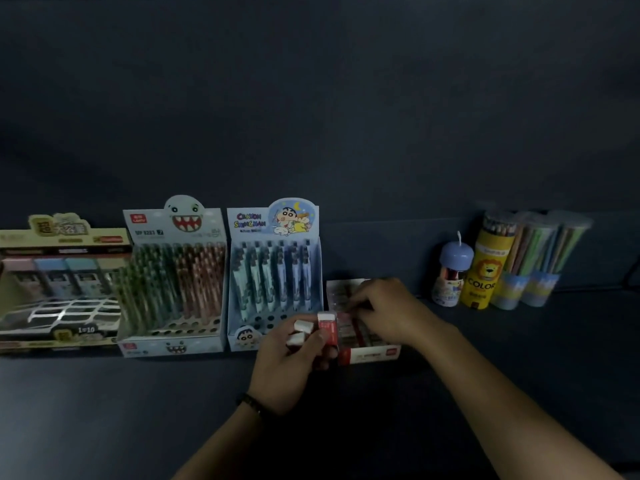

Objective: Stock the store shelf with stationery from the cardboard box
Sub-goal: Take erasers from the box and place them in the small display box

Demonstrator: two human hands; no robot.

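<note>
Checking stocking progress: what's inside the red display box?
Erasers lie in rows in the red display box; the right hand covers its middle, hiding how full it is.

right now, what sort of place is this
Probably a stationery shop shelf: pen display boxes, tubes of coloured pencils, and an eraser box, with erasers in the left hand.

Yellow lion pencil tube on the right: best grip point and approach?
Grip the yellow lion tube near its top, fingers front and back, coming from above. It stands upright, with the blue-capped jar close on its left and clear pencil tubes close on its right, so a sideways pinch probably lacks room.
</note>
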